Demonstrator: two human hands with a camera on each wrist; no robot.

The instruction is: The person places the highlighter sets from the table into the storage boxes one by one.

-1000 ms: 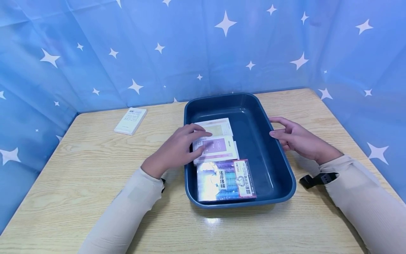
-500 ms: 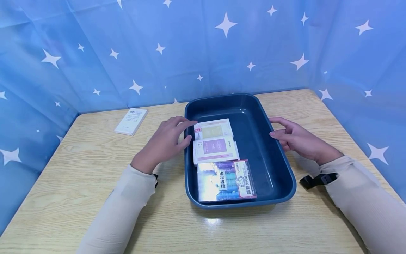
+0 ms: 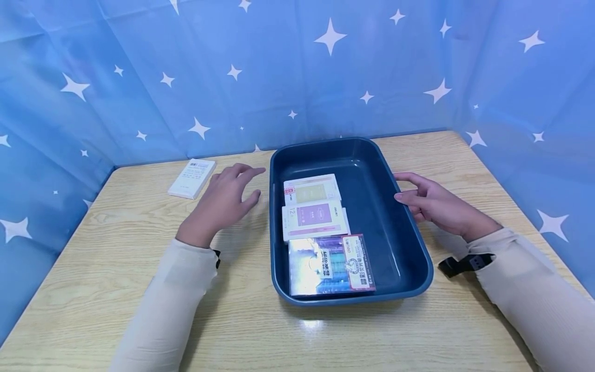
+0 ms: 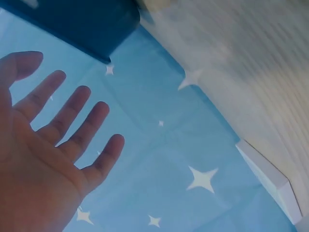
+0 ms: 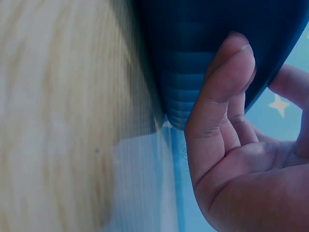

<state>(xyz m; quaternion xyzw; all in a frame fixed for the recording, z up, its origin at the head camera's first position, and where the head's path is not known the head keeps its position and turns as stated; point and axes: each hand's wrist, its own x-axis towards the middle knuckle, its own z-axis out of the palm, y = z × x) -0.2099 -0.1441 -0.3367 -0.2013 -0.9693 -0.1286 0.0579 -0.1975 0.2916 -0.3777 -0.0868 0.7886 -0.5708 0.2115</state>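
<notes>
My left hand [image 3: 218, 201] hovers over the table between the dark blue plastic tray and the white box [image 3: 192, 178] at the far left. Its fingers are spread and hold nothing; in the left wrist view the white box's edge shows at lower right. At the tray's right side [image 3: 413, 227], my right hand [image 3: 434, 206] holds the rim, thumb tip on it and fingers bent against the outer wall. Inside, along the left, lie a white box with a yellow panel [image 3: 312, 189], a white box with a purple panel [image 3: 316, 219] and a shiny highlighter pack [image 3: 331, 264].
A light wooden table [image 3: 111, 268] carries everything. Behind it and at both sides hangs a blue curtain [image 3: 279, 67] with white stars, meeting the table's edges. The white box sits close to the back edge.
My left hand has lifted off the boxes in the tray, crossed the left rim and moved left toward the white box. The right hand stays at the rim.
</notes>
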